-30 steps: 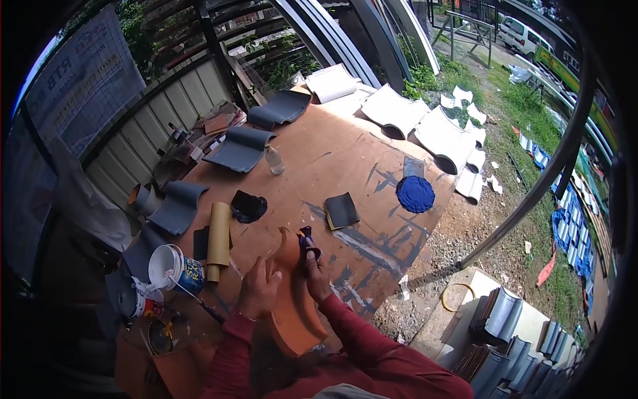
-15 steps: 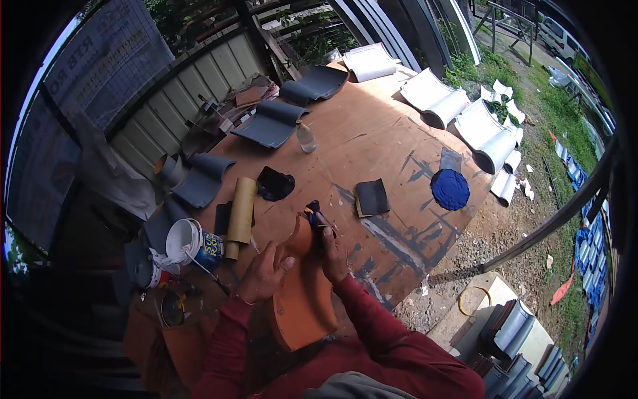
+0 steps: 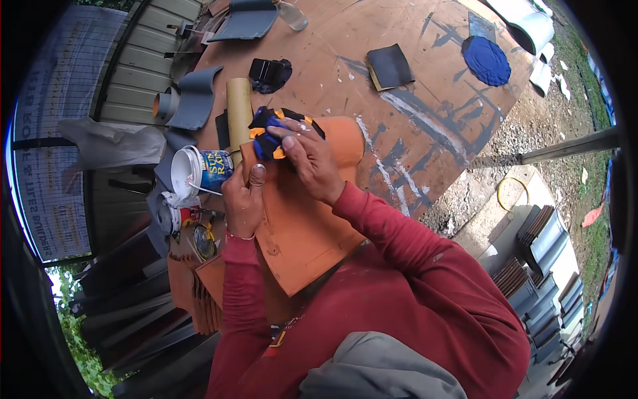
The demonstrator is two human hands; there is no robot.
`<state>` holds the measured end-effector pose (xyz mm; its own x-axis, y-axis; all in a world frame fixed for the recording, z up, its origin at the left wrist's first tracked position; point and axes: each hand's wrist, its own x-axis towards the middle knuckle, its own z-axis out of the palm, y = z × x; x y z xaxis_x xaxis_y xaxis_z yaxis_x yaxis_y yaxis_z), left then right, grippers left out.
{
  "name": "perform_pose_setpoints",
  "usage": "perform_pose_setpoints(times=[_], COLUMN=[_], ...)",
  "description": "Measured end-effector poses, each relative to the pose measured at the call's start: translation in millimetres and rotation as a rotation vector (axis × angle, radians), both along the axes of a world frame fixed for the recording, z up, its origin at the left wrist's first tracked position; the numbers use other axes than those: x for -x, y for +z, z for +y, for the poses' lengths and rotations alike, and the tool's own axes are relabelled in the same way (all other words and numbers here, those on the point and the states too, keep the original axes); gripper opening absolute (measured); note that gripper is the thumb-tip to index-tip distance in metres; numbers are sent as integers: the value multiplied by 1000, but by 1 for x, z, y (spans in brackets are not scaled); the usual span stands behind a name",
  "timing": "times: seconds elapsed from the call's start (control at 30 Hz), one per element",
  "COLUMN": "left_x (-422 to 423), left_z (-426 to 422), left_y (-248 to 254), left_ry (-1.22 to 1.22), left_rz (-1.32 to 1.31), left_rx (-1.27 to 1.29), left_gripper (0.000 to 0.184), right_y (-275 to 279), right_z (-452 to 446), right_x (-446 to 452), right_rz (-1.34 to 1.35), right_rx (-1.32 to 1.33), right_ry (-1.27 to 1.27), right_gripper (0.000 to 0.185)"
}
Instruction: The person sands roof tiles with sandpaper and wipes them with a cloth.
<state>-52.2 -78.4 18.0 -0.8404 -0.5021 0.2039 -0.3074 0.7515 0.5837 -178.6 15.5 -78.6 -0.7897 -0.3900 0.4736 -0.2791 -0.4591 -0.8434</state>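
Note:
An orange clay roof tile [image 3: 306,229] leans in front of me at the near edge of the table, its broad face toward me. My left hand [image 3: 243,201] is closed around the tile's left edge, thumb on the near face. In my right hand [image 3: 310,161] is a bunched cloth [image 3: 269,133] in dark blue, black and orange, pressed against the tile's upper part. A paint bucket [image 3: 216,169] with a blue label stands just left of my left hand. Behind the tile lies a yellowish-brown roll [image 3: 239,110], perhaps sandpaper.
On the wooden table [image 3: 332,50] are a dark sheet with a tan underside [image 3: 391,66], a round blue mass [image 3: 487,61], a black lump [image 3: 270,74] and a clear bottle [image 3: 291,14]. Grey roof tiles [image 3: 194,100] line the left side. Stacked tiles [image 3: 541,243] stand at right.
The tile has turned so that its broad face shows. My right hand and the cloth have shifted across its top toward the left. My view has swung downward.

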Motion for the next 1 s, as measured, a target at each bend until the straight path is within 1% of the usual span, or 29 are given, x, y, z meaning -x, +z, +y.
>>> perform_pose_setpoints(times=[0.03,0.07,0.1,0.13,0.17,0.2,0.23,0.27,0.3,0.33,0.37,0.43,0.47,0.5,0.57,0.6,0.63,0.7,0.73,0.77,0.8,0.83,0.87,0.9,0.97,1.0], left_x=[-9,-16,-23,-34,-42,-49,-56,-67,-69,-70,-73,-78,-79,-75,-63,-61,-61,-60,-58,-59,-67,-67,-69,-72,-63,-60], left_z=[5,8,9,9,11,13,15,9,12,17,21,19,18,21,31,30,30,29,27,22,17,12,9,10,15,16], left_y=[-6,-14,-16,-12,-10,-10,-11,-22,-21,-19,-17,-19,-20,-17,-9,-7,-7,-12,-14,-16,-18,-19,-21,-23,-21,-21], left_ry=[1,-26,-51,-70,-60,-2,52,63,60,101,138,134,152,144,61,60,74,73,95,123,168,179,176,176,220,239], left_rz=[-17,104,231,159,158,164,169,187,194,204,208,177,145,138,210,206,177,145,161,178,105,115,96,78,123,166], left_rx=[-8,-10,-5,174,182,112,39,17,17,-34,-84,-86,-86,-87,20,17,13,-16,-20,-22,-70,-81,-99,-117,-148,-163], left_gripper=[49,50,51,51,51,48,46,47,47,47,48,47,46,46,44,44,43,43,44,44,43,43,44,45,43,41], right_y=[22,25,28,29,18,-2,-20,-51,-82,-100,-102,-98,-95,-93,-92,-97,-104,-121,-128,-136,-138,-139,-139,-140,-143,-131], right_z=[2,6,8,8,8,9,12,11,14,16,18,22,19,19,13,13,13,21,28,39,52,63,76,81,81,78], right_x=[-14,-17,-18,-20,-21,-20,-12,2,18,27,28,36,31,32,40,47,55,77,85,83,73,67,68,80,117,148], right_rz=[163,154,321,489,470,455,340,238,48,-150,-156,-109,-12,-20,130,84,74,-280,-310,-305,-152,8,121,136,157,10], right_rx=[54,51,27,6,8,11,-11,-99,-183,-266,-267,-458,-447,-450,-441,-396,-407,-485,-666,-678,-723,-764,-788,-798,-801,-738], right_ry=[21,22,-24,-70,-103,-134,-195,-256,-229,-205,-217,-263,-347,-354,-408,-364,-365,-79,-72,-84,-172,-250,-158,-140,-403,-470], right_gripper=[34,34,36,40,42,44,40,38,37,36,36,33,31,31,31,31,31,32,32,32,32,32,34,34,39,46])
